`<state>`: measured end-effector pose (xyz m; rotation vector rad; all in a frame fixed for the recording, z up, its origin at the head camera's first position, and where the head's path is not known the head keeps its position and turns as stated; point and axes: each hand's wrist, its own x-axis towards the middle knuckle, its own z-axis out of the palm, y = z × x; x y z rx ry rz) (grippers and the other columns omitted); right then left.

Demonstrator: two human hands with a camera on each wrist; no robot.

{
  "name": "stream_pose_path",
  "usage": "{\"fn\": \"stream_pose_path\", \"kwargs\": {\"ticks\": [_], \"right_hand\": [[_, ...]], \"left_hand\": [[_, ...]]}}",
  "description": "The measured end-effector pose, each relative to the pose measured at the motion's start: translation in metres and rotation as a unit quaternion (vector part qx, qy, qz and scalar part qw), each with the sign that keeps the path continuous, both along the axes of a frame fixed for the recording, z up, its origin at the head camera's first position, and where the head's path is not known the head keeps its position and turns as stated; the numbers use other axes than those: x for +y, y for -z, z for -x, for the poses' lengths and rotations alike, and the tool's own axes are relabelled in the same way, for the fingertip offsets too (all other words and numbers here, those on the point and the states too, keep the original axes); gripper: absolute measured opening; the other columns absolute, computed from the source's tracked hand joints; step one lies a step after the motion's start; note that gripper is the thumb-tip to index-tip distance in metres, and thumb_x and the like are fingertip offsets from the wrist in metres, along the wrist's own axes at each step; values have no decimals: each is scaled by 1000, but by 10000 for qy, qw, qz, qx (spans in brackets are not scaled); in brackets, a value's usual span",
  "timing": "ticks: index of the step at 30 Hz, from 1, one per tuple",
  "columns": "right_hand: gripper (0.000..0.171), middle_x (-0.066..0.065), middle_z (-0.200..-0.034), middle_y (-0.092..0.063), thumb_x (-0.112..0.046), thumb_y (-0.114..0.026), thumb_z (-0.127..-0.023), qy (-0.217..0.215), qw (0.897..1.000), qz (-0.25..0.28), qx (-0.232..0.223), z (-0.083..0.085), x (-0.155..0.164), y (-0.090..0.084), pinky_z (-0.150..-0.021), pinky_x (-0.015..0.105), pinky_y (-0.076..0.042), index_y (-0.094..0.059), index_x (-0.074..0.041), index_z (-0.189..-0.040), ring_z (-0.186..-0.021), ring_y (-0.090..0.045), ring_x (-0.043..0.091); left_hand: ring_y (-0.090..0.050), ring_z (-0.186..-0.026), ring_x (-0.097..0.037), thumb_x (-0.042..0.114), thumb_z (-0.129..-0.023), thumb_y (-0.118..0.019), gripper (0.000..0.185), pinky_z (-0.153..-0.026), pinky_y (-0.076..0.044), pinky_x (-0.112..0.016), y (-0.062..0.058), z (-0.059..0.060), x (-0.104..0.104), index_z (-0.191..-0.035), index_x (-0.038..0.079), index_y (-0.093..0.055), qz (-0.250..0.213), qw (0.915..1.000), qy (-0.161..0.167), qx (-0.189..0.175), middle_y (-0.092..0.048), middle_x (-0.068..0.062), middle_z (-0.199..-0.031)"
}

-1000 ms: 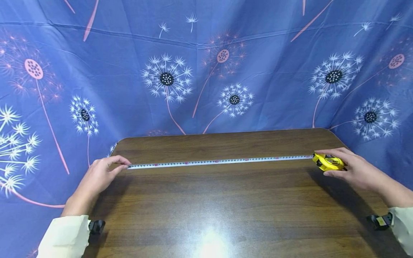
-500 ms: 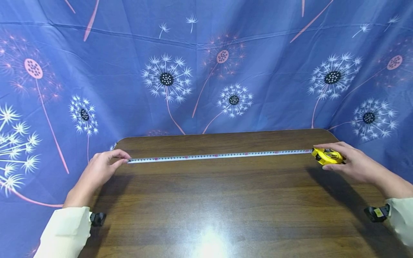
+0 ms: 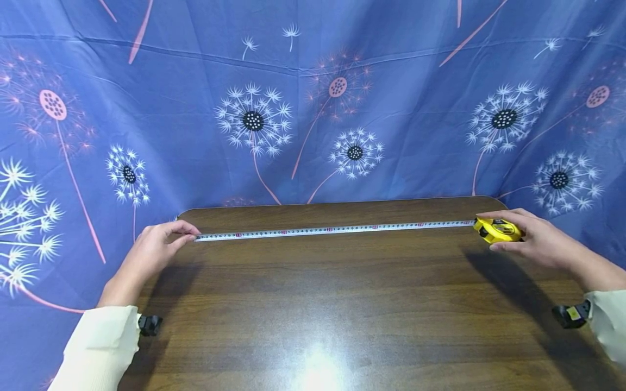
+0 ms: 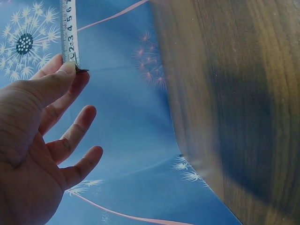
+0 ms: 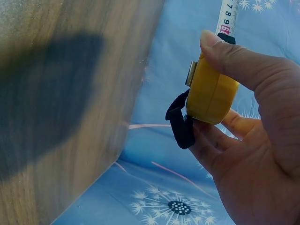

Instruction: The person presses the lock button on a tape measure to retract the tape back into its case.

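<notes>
The tape measure's blade spans mid-frame across our wooden table — left hand pinching its end hook, right hand grasping the yellow case.

A dark brown wood-grain table with rounded far corners fills the lower half of the head view. Its surface is glossy: a bright white glare from overhead light sits on the table's near edge, at the middle. Soft dark shadows lie on the table towards its left and right sides. Behind the table and down both of its sides hangs a blue cloth backdrop printed with white and pink dandelion heads on long pink stems. The cloth shows a horizontal fold line high above the table's far edge and light wrinkles, and it drops below the table's level on the left and right.
</notes>
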<state>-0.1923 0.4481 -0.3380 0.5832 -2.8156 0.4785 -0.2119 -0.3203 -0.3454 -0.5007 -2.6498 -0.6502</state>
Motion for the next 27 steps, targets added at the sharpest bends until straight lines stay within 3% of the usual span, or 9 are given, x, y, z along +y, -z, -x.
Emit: {"fn": "stream_pose_path", "kwargs": {"ticks": [8, 16, 23, 27], "right_hand": [[71, 17, -121, -60, -10, -92, -76, 16, 10000, 43, 72, 2, 0, 1, -71, 28, -44, -63, -19, -140, -103, -42, -4], [69, 19, -119, -59, -7, -92, -76, -89, 9998, -39, 162, 2, 0, 3, -70, 28, -44, -63, -16, -138, -101, -43, -4], [69, 20, -121, -58, -8, -91, -77, -41, 9999, -78, 85, 1, -1, 3, -70, 29, -45, -62, -15, -139, -101, -50, 15], [69, 20, -121, -58, -7, -91, -78, -49, 9999, -84, 76, 0, -2, 4, -69, 29, -45, -61, -16, -139, -99, -51, 16]], "left_hand": [[-71, -99, -36, 15, -98, -73, 9, -84, -48, -56, -1, 1, 1, -102, 22, -77, -24, 9999, -66, -103, -77, -5, -102], [-72, -93, -32, 19, -100, -72, 8, -80, -50, -54, 1, 3, 0, -105, 22, -77, -7, 9997, 6, -237, -77, -4, -102], [-72, -90, -28, 18, -100, -71, 8, -79, -50, -51, 3, 2, 0, -103, 23, -76, 9, 9997, -72, -247, -77, -3, -100], [-72, -89, -27, 18, -99, -72, 8, -78, -50, -51, 3, 2, 0, -103, 23, -77, 3, 9998, -58, -208, -77, -3, -100]]}}
